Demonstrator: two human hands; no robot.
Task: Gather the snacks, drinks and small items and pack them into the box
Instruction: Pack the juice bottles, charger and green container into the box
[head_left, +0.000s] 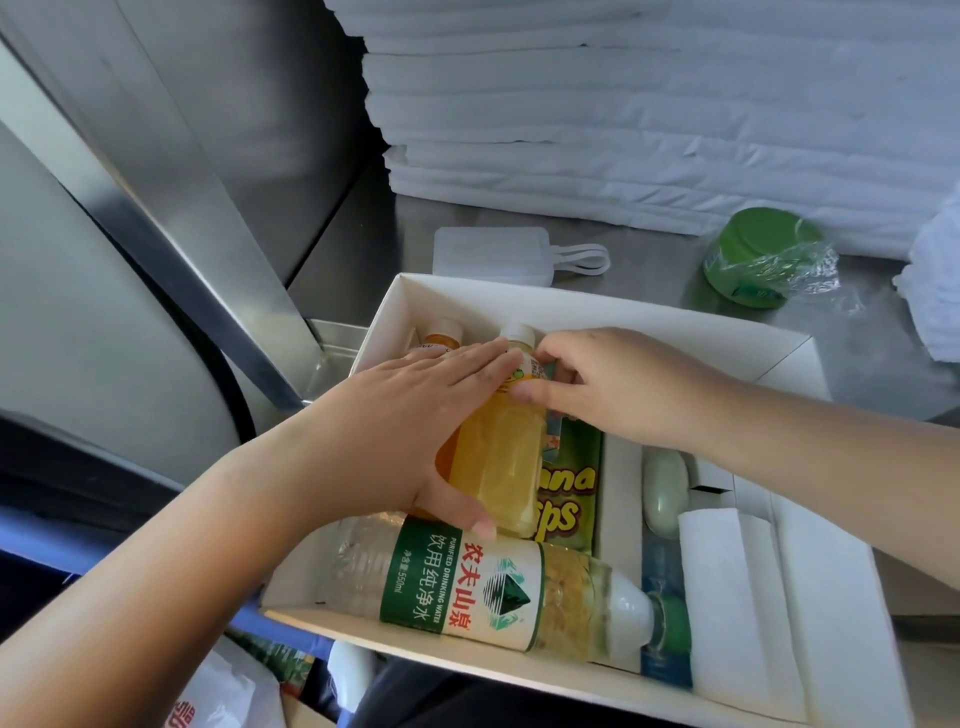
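The white box (571, 301) sits at centre frame on the steel desk (649, 273) and holds three bottles. One water bottle (467, 587) lies along its lower edge. One yellow juice bottle (504, 457) and one orange bottle (441, 335), partly hidden, lie above it. One banana chips packet (569, 499) sits beneath the juice. The left grip (415, 431) rests flat, fingers straight, across the two upper bottles. The right grip (623, 384) pinches the yellow bottle's neck. One green jar (753, 254) stands on the desk at upper right.
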